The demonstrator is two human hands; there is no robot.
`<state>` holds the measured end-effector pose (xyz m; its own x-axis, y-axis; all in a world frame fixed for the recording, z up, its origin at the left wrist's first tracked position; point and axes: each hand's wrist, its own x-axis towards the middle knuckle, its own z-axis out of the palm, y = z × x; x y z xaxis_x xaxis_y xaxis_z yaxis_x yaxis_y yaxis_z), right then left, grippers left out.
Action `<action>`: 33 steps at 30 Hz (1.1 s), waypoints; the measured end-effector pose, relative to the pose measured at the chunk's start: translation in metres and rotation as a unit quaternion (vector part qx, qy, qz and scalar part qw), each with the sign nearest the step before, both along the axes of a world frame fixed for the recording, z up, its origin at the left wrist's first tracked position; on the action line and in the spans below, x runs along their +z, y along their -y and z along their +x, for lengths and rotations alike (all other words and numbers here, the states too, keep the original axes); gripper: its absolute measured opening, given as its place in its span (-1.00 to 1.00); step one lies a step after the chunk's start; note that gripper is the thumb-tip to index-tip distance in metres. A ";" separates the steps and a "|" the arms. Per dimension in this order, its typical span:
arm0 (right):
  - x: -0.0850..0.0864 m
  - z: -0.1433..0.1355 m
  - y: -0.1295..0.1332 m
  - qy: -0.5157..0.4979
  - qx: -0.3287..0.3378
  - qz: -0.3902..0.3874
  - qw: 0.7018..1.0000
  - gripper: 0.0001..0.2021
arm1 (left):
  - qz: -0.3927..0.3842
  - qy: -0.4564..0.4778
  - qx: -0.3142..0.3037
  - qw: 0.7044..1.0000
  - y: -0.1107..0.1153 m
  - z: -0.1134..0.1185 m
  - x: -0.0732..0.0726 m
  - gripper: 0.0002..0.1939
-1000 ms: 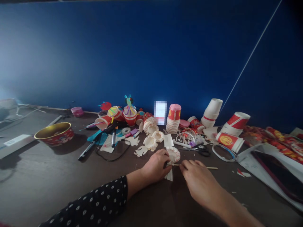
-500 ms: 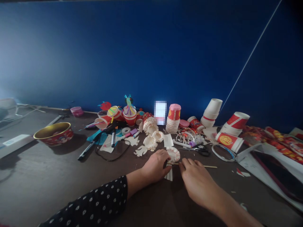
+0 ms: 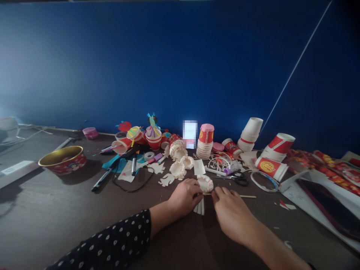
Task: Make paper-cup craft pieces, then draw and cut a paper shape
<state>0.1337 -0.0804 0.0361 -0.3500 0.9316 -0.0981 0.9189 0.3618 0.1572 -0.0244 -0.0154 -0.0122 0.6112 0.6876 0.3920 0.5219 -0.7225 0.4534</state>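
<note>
Lying low over the bench (image 3: 197,249), my right hand (image 3: 232,210) has its fingers bent down across a wooden stick (image 3: 248,196); their tips are hidden, so I cannot tell whether they pinch or only press. From under my left hand (image 3: 185,197) a slit paper (image 3: 199,208) projects toward me. That hand is narrow, thumb and fingers drawn together about the stick's left end.

Handling, as I judge it: the stick should be light and stiff, apt to roll, and best held by the fingertips near both ends; the paper should be soft, easily creased or torn at its slits, and best taken by an uncut part.

Appearance: the stick is slim, straight and pale, lying roughly crosswise before me with its right end free; the paper is white, divided into narrow parallel strips.

Just beyond the stick sits a white cup piece (image 3: 205,184) with a fringed rim. Farther off lie black-handled scissors (image 3: 242,180), then an upright cup stack (image 3: 206,142) before a blue panel (image 3: 157,63).
</note>
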 end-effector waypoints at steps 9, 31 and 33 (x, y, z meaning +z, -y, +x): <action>-0.005 0.007 0.001 -0.035 -0.001 0.012 0.999 -0.60 | -0.001 -0.028 0.050 0.998 -0.002 0.008 0.000 -0.88; 0.003 0.002 0.004 -0.040 -0.006 -0.043 0.998 -0.52 | 0.166 -0.069 0.037 0.983 -0.001 0.008 -0.012 -0.79; 0.002 0.003 0.004 -0.043 -0.003 -0.035 0.998 -0.52 | 0.164 -0.074 0.040 0.983 -0.001 0.008 -0.012 -0.78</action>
<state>0.1365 -0.0841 0.0385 -0.3553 0.9252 -0.1332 0.9298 0.3644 0.0514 -0.0167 -0.0144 -0.0239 0.6278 0.5870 0.5111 0.6259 -0.7711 0.1168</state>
